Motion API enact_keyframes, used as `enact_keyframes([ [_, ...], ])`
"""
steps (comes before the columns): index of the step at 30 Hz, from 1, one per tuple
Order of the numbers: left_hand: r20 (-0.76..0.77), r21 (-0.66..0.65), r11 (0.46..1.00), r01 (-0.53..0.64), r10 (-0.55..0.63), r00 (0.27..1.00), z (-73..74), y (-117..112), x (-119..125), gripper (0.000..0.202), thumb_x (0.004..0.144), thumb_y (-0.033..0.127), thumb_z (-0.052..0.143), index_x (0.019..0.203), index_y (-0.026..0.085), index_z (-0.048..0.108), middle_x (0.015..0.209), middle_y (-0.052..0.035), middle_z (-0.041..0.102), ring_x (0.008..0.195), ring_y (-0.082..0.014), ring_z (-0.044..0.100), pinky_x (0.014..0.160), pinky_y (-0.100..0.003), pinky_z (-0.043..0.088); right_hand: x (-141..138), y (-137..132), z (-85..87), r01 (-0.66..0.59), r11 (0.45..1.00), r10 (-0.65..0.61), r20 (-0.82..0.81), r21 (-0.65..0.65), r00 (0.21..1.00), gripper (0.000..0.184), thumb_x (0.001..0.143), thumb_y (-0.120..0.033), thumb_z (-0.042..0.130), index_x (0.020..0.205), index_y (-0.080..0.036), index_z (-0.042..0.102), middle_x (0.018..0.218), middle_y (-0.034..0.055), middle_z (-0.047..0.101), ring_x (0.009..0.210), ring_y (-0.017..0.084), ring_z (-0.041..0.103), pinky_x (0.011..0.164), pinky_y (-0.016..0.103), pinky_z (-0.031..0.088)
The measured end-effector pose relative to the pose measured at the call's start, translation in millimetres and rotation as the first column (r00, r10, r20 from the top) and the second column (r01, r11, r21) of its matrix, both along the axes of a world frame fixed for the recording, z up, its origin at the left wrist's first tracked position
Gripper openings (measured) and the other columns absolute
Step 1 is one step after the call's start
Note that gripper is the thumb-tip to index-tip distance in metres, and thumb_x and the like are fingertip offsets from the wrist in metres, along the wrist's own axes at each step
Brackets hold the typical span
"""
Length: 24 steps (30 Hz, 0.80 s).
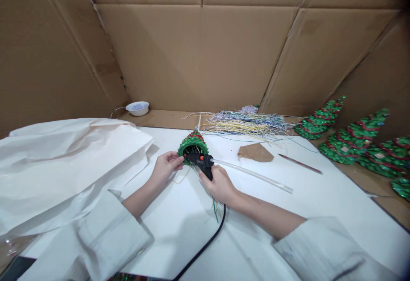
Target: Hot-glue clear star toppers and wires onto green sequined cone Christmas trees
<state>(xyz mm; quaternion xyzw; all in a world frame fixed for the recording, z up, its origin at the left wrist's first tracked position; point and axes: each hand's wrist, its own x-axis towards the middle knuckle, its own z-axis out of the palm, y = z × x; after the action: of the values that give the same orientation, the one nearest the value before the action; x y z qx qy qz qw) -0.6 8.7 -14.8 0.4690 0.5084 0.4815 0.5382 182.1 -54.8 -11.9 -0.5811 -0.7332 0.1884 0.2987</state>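
A small green cone-shaped Christmas tree (193, 141) with red trim lies on its side on the white table (320, 195), its hollow base facing me. My left hand (165, 166) grips the rim of that base, fingers closed. My right hand (218, 183) is wrapped round a black hot glue gun (201, 162) with an orange trigger, its nozzle pointing into the tree's opening. A clear glue stick (256, 175) sticks out of the gun's back toward the right. The gun's black cord (205, 247) runs toward me. Thin coloured wires (216, 209) hang from the tree under my right hand.
A pile of thin coloured wires (246, 124) lies at the back. Finished green trees (352, 140) stand in a row at right. A brown paper scrap (255, 152) and a thin rod (299, 163) lie nearby. White plastic sheet (64, 161) covers the left; a white bowl (138, 108) sits behind. Cardboard walls surround.
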Motion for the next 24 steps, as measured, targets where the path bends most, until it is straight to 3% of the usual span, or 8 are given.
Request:
enact_keyframes([
  [8, -0.003, 0.004, 1.0, -0.007, 0.007, 1.0, -0.8, 0, 0, 0.038, 0.051, 0.034, 0.08, 0.075, 0.01, 0.062, 0.064, -0.0027, 0.066, 0.06, -0.0122, 0.061, 0.059, -0.024, 0.052, 4, 7, 6.0, -0.036, 0.995, 0.021, -0.155, -0.095, 0.988, 0.027, 0.084, -0.039, 0.044, 0.076, -0.016, 0.056, 0.066, 0.0035, 0.058, 0.06, 0.015, 0.05, 0.055, 0.023, 0.032],
  [15, -0.006, -0.002, 1.0, -0.008, 0.008, 1.0, 0.4, -1, 1, 0.038, 0.051, 0.033, 0.08, 0.076, 0.011, 0.061, 0.065, -0.0022, 0.066, 0.058, -0.0113, 0.061, 0.058, -0.024, 0.051, 15, 15, 27.1, -0.112, 0.976, 0.074, -0.199, -0.187, 0.977, 0.022, 0.082, -0.034, 0.045, 0.067, -0.018, 0.047, 0.051, -0.0013, 0.052, 0.051, 0.012, 0.049, 0.052, 0.021, 0.033],
  [24, -0.021, 0.002, 1.0, 0.004, -0.004, 1.0, 1.7, -1, 0, 0.038, 0.051, 0.034, 0.08, 0.074, 0.011, 0.061, 0.065, -0.003, 0.066, 0.06, -0.0127, 0.061, 0.059, -0.025, 0.052, 32, 26, 39.9, -0.274, 0.897, 0.152, -0.341, -0.347, 0.928, 0.025, 0.081, -0.035, 0.048, 0.064, -0.017, 0.049, 0.041, -0.0055, 0.048, 0.041, 0.008, 0.046, 0.048, 0.02, 0.037],
])
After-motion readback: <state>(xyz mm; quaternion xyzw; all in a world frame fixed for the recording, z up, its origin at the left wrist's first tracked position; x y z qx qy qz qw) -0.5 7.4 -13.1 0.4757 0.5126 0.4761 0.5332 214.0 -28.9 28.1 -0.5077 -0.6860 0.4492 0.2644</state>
